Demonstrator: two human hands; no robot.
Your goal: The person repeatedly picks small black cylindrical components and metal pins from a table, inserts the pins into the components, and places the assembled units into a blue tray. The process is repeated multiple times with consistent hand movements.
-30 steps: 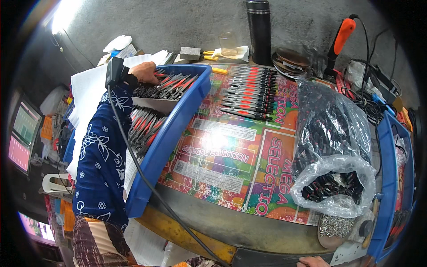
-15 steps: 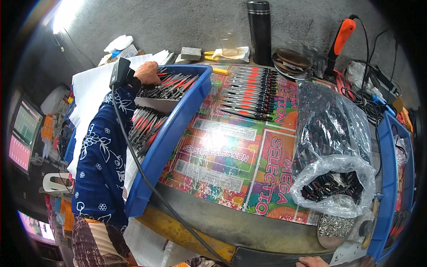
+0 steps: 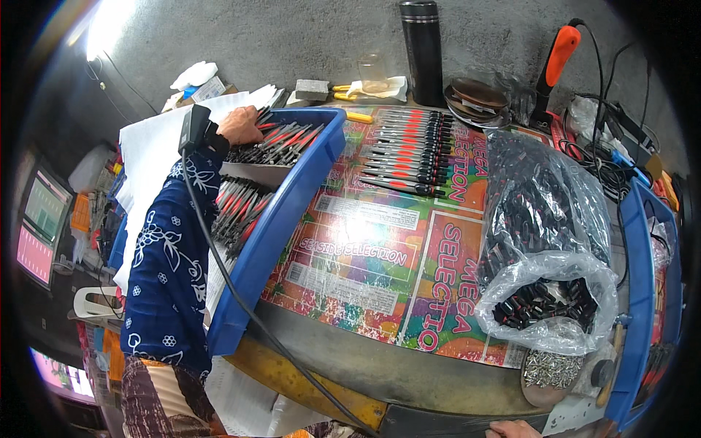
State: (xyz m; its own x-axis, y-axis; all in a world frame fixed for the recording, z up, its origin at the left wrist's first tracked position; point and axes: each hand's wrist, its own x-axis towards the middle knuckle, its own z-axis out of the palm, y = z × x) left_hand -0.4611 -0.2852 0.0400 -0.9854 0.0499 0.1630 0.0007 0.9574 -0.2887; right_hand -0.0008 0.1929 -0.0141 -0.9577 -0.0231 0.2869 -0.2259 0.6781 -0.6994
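My left hand [image 3: 241, 125] reaches into the far compartment of a long blue tray [image 3: 252, 292], which holds many slim red, grey and black pens [image 3: 288, 142]. Its fingers are curled down at the left end of the pens; the fingertips are hidden, so what they hold does not show. A white divider [image 3: 259, 174] separates these from more pens [image 3: 241, 208] in the nearer compartment. To the right, a neat row of similar pens [image 3: 409, 153] lies side by side on a colourful printed sheet [image 3: 350, 248]. At the lower edge, my right hand [image 3: 513, 429] shows only partly, resting by the table's front edge.
An open clear plastic bag [image 3: 544, 219] of small black and red parts lies at the right, with a dish of small metal pieces [image 3: 551, 371] before it. Beyond stand a black flask [image 3: 422, 55], stacked brown dishes [image 3: 478, 102], an orange-handled tool [image 3: 558, 58] and another blue tray [image 3: 639, 292].
My left hand has shifted slightly left and nearer at the far compartment, its fingers still curled at the pens. The right hand and the row of pens show no clear change.
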